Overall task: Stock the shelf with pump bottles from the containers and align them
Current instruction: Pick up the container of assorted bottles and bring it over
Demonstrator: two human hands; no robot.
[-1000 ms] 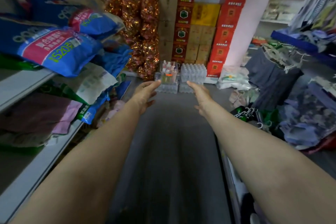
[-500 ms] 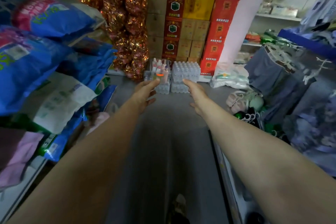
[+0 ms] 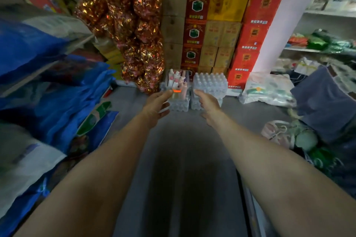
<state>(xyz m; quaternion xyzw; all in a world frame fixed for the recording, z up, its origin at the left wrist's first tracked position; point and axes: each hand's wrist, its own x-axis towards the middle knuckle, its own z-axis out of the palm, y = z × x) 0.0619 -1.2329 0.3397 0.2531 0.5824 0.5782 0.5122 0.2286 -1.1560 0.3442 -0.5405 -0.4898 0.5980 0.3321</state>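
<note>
Two empty hands, left (image 3: pixel 157 103) and right (image 3: pixel 209 103), fingers loosely spread, before the pump bottles (image 3: pixel 176 81).

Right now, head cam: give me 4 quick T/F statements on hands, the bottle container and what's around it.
1. Both hands are empty. True: the left hand and right hand are open, reaching forward, holding nothing.
2. The clear container of pump bottles sits on a shelf. False: it rests on shrink-wrapped water bottle packs on the floor.
3. Another water bottle pack stands right of the container. True.
4. The bags of gold-wrapped goods are stacked right of the red cartons. False: they are left of them.
</note>
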